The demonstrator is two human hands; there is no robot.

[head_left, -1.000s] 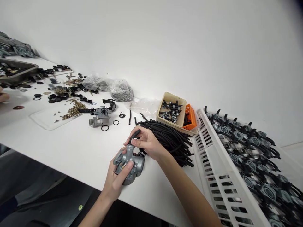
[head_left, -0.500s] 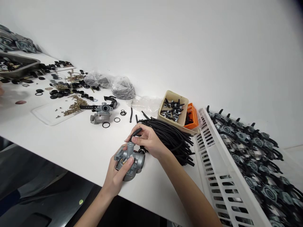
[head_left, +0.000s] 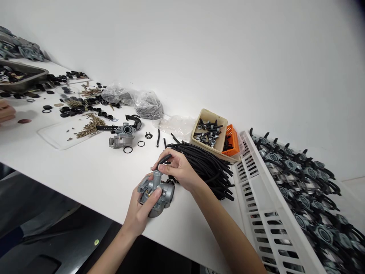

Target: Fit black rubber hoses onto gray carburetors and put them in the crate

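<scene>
Two bare hands are working together on one grey metal body [head_left: 162, 196]. The left hand [head_left: 139, 207] is grasping this body from its near left side, the thumb pressing across its front, and is keeping it above the white table [head_left: 114, 179]. The right hand [head_left: 178, 169] is pinching a curved black rubber piece [head_left: 164, 160] between thumb and fingers, at the top of the body's upright neck, just above the left hand. A bundle of black hoses [head_left: 209, 167] is lying just beyond and to the right of the right hand. Farther beyond that hand, a beige bin [head_left: 201, 142] is holding small black-and-metal parts, and an orange basket [head_left: 235, 141] is standing against its right side. Well to the right of the right hand, a white slatted crate [head_left: 266, 190] is holding many metal bodies with black fittings. Beyond and to the left of the left hand, a second metal body [head_left: 121, 140] is resting near several black rings [head_left: 128, 150], and a pile of brass-coloured pieces [head_left: 90, 126] is lying farther left. At the far left from the left hand, another person's hand [head_left: 6, 111] is showing over the table.
</scene>
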